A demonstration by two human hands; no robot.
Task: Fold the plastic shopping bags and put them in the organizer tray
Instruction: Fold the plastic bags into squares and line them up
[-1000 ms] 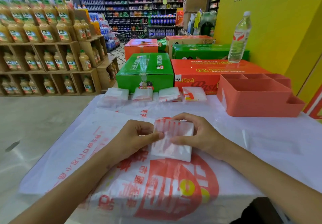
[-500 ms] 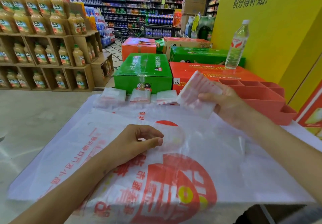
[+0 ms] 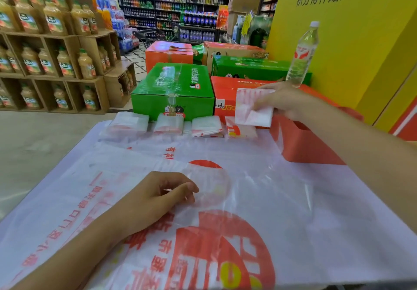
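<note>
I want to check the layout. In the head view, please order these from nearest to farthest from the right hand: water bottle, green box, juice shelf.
1. water bottle, just behind the right hand
2. green box, to its left
3. juice shelf, far left

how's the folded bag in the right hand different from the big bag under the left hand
The folded bag is a small compact square; the big bag lies spread flat, unfolded. The folded bag is held in the air by the right hand near the organizer tray; the big bag rests on the table under the left hand. Both are whitish plastic with red print.
</note>
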